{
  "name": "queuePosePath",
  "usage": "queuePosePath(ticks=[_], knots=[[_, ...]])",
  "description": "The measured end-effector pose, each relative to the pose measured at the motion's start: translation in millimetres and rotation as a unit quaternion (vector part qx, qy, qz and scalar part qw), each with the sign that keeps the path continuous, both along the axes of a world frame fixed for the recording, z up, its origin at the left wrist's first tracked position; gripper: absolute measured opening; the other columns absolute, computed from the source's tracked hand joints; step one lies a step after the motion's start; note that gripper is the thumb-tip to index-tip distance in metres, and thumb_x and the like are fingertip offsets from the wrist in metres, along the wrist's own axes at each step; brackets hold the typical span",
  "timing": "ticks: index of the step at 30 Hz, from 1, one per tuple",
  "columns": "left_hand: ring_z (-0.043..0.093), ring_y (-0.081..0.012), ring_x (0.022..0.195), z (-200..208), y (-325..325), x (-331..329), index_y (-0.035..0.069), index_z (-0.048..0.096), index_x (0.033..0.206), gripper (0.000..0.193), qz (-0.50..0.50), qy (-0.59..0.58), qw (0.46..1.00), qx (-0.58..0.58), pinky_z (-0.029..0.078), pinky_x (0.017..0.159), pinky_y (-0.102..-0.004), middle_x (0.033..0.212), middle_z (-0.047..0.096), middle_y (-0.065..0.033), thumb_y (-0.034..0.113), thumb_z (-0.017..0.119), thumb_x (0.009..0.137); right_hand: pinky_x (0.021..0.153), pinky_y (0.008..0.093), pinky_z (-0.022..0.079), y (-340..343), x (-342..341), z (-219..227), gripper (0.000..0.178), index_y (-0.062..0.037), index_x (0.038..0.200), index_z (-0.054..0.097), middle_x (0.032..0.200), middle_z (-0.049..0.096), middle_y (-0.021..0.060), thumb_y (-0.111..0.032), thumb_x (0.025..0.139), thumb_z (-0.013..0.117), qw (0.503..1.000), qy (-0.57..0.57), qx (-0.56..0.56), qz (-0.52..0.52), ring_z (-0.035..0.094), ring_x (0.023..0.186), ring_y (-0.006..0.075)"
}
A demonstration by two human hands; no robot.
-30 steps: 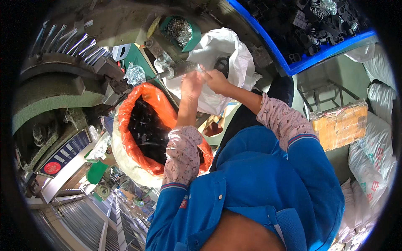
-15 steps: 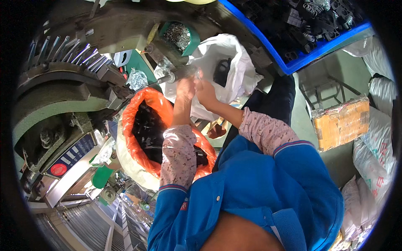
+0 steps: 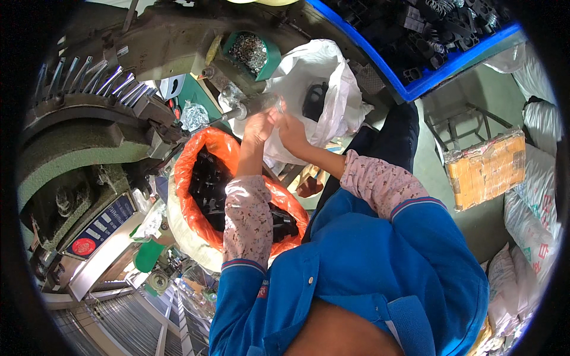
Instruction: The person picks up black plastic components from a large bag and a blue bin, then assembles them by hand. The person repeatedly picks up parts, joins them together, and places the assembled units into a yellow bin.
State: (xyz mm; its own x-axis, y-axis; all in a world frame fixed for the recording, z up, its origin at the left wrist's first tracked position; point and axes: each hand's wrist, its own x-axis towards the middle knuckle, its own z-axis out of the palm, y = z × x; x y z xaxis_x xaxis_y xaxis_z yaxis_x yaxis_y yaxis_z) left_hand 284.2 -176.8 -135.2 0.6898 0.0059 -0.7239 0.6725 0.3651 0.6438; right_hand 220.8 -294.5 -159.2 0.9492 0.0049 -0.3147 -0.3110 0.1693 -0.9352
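My left hand (image 3: 259, 126) and my right hand (image 3: 293, 134) meet over the near side of an open white sack (image 3: 341, 89). Both are closed, fingertips nearly touching; what they pinch is too small and glare-washed to make out. Just left of the fingertips a metal spindle (image 3: 236, 113) of the machine points toward them. Inside the white sack lies a dark part (image 3: 314, 101). Beyond my hands, a green bin (image 3: 272, 65) holds many small metal pieces (image 3: 249, 52). Below my left forearm stands a sack with an orange liner (image 3: 185, 172), filled with glossy black parts (image 3: 205, 184).
A large green machine (image 3: 83, 148) with a row of chrome levers (image 3: 113, 80) fills the left. At the far right is a blue tray (image 3: 409, 92) of black parts and springs. A stool with a taped cardboard seat (image 3: 487, 172) and stacked white sacks (image 3: 531, 219) stand right.
The view has shifted slightly. My hands stay together at the same place by the spindle, fingers still closed, with only a small shift of the fingertips.
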Motion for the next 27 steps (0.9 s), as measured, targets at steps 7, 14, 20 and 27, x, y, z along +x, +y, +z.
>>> queuePosePath(ticks=[7,14,20,27], knots=[[0.065,-0.0279,0.1,3.1,1.3,-1.1,0.001,0.057,0.116,0.029,-0.006,-0.003,1.0,-0.023,0.055,0.091,-0.0391,0.112,0.066,-0.0156,0.007,0.066,0.088,0.069,0.0513,0.044,2.2,-1.9,5.0,0.031,-0.0003,0.086,0.056,0.087,0.062,0.0259,-0.025,0.099,0.044,0.996,0.077,0.026,0.028,0.059,0.082,0.0473],[0.061,-0.0279,0.103,-11.9,-16.0,-11.6,0.001,0.056,0.113,0.029,0.122,-0.011,0.978,-0.168,0.051,0.098,-0.0432,0.112,0.063,-0.0143,0.006,0.065,0.086,0.063,0.0443,0.046,-29.5,-5.2,25.1,0.035,0.0009,0.089,0.056,0.073,0.059,0.0218,-0.03,0.1,0.043,0.998,0.04,0.03,0.047,0.059,0.066,0.0371],[0.06,-0.0245,0.1,-32.9,-10.1,-16.0,0.004,0.056,0.118,0.032,0.124,-0.039,0.979,-0.16,0.051,0.092,-0.0395,0.113,0.061,-0.0116,0.015,0.065,0.09,0.063,0.0432,0.045,-38.0,-1.5,24.8,0.034,0.0009,0.088,0.057,0.073,0.059,0.0226,-0.028,0.101,0.044,0.998,-0.001,0.008,0.063,0.06,0.068,0.0362],[0.06,-0.0203,0.088,-35.7,-10.0,-16.1,0.006,0.057,0.117,0.027,0.118,-0.02,0.98,-0.161,0.053,0.079,-0.0335,0.104,0.061,-0.0076,0.018,0.06,0.093,0.057,0.0403,0.044,-32.3,-4.1,27.4,0.034,0.0005,0.086,0.057,0.064,0.057,0.0175,-0.028,0.101,0.044,0.997,0.007,0.042,0.068,0.059,0.058,0.0296]])
